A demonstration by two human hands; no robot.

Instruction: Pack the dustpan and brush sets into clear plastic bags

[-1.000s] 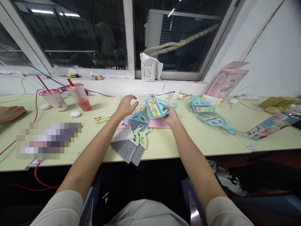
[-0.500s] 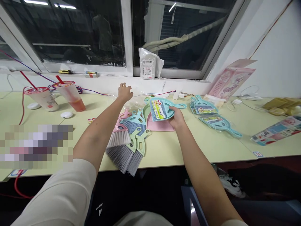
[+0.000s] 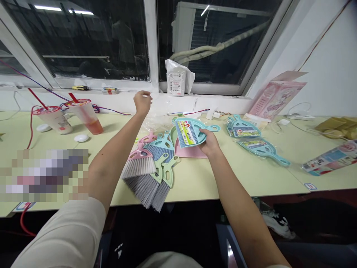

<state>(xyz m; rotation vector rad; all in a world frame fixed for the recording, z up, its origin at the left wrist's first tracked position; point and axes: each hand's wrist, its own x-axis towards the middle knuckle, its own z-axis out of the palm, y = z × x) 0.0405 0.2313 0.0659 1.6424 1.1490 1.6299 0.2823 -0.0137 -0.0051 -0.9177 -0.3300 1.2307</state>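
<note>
Dustpan (image 3: pixel 199 137), twelve o'clock: likely light, stiff; best held by handle (image 3: pixel 214 128). Right grip (image 3: pixel 209 142): closed on it. Left grip (image 3: pixel 142 102): half-curled, contents unclear.

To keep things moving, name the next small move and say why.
Probably bring the left hand to the blue dustpan and ease out its brush: the right hand grips the dustpan with that brush nested inside, while other brushes lie loose nearby.
</note>
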